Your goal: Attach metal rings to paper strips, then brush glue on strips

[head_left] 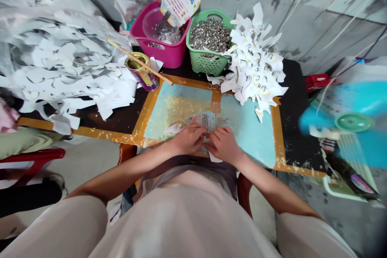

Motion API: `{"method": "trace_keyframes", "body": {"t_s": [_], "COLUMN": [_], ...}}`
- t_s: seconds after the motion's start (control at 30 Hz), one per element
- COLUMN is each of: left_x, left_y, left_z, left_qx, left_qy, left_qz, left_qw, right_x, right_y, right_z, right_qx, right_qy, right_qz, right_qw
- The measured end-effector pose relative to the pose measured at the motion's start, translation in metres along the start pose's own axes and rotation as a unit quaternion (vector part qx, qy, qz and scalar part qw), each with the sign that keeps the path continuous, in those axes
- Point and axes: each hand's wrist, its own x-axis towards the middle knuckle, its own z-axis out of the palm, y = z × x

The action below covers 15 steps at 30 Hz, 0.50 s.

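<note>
Close together at the table's near edge, my left hand (pixel 190 137) and my right hand (pixel 224 144) meet with fingers bent and fingertips pinched. A white cut piece (pixel 215 158) pokes out below the right hand's fingers. How much of it the left fingers grip is hidden. Just beyond the fingertips lies a small printed card (pixel 207 119) on the blue work surface (pixel 255 137). Another white cut piece (pixel 173 128) with a ring near it rests beside my left hand. Dried yellowish glue marks the surface there.
A pink basket (pixel 165 55) and a green basket (pixel 208 61) of metal rings stand at the back. White pieces with rings pile up (pixel 256 60) at right. An open can (pixel 144 74) with a wooden stick (pixel 136 59) stands left, near many white pieces (pixel 72 56).
</note>
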Motion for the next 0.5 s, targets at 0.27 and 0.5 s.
{"method": "trace_keyframes", "body": {"t_s": [0.27, 0.5], "left_x": [-0.002, -0.007], "left_y": [-0.003, -0.004], "left_z": [-0.001, -0.006], "left_qx": [0.007, 0.072], "left_qy": [-0.009, -0.022], "left_qz": [0.015, 0.084], "left_qw": [1.0, 0.994], "right_x": [0.001, -0.006], "right_y": [-0.002, 0.002], "right_z": [0.0, 0.0], "right_qx": [-0.078, -0.053], "right_qy": [-0.015, -0.046], "right_qz": [-0.026, -0.023], "right_qw": [0.997, 0.997]}}
